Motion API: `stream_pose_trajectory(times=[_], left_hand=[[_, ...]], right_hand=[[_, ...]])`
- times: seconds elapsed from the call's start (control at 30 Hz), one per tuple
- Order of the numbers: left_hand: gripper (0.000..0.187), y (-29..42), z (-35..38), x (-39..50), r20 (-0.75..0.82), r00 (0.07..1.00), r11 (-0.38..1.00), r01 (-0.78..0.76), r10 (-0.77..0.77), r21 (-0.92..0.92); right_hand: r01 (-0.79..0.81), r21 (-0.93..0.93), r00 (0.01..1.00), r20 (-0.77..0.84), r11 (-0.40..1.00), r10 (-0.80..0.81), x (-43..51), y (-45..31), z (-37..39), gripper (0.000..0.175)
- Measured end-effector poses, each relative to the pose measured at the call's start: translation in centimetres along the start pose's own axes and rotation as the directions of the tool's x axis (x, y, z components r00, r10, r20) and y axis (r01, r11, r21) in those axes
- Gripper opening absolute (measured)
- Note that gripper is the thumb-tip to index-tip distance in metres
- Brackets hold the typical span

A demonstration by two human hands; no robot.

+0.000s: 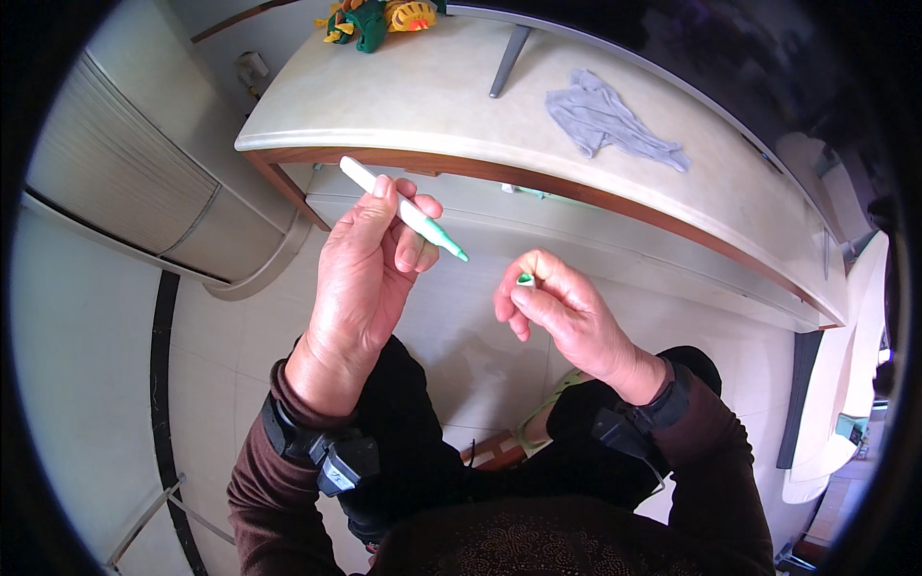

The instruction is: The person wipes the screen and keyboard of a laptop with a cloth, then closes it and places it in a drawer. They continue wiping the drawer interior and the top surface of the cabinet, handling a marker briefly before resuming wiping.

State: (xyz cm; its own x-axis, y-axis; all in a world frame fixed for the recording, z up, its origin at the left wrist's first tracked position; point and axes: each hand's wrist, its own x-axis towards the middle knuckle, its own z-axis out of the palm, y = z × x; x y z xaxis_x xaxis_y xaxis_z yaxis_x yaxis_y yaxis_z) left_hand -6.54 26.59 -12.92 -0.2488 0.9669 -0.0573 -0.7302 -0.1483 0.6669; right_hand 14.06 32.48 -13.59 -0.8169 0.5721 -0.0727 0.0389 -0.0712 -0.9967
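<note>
Between the thumb and fingers of my left hand point(367, 252) is a white marker pen point(411, 213) with a green tip section. Its bare green nib slants down to the right, towards my other hand. My right hand point(558, 306) pinches a small marker cap point(526, 281), its green-lined mouth facing up; the rest of the cap is hidden by the fingers. Nib and cap are apart, with a short gap of air between them. Both hands are raised over the floor, in front of a low cabinet.
The low cabinet point(432, 93) has a pale top with brown wood edging. A grey cloth point(609, 122), a television's metal leg point(510, 61) and a green and yellow toy point(374, 21) are on it. A rounded floor-standing appliance point(144, 165) stands at the left. Pale tiles point(274, 345) cover the floor.
</note>
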Motion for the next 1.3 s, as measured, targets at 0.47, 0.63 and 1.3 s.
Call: stream_pose_trajectory(times=[0.47, 0.63, 1.3], left_hand=[[0.026, -2.6, 3.0, -1.6, 0.107, 0.946, 0.492, 0.060, -0.305, 0.868], [0.031, -2.9, 2.7, -1.6, 0.145, 0.983, 0.627, -0.045, -0.109, 0.778], [0.017, -3.9, 2.5, -0.6, 0.001, 0.998, 0.539, 0.036, -0.068, 0.841]], right_hand=[[0.142, -0.141, 0.985, -0.083, 0.980, -0.154, 0.7, -1.8, -1.3, 0.020], [0.154, -0.165, 0.925, -0.323, 0.974, -0.201, 0.2, -3.1, -1.9, 0.017], [0.549, -0.111, 0.806, -0.191, 0.828, -0.560, -1.6, -4.2, 0.9, 0.027]])
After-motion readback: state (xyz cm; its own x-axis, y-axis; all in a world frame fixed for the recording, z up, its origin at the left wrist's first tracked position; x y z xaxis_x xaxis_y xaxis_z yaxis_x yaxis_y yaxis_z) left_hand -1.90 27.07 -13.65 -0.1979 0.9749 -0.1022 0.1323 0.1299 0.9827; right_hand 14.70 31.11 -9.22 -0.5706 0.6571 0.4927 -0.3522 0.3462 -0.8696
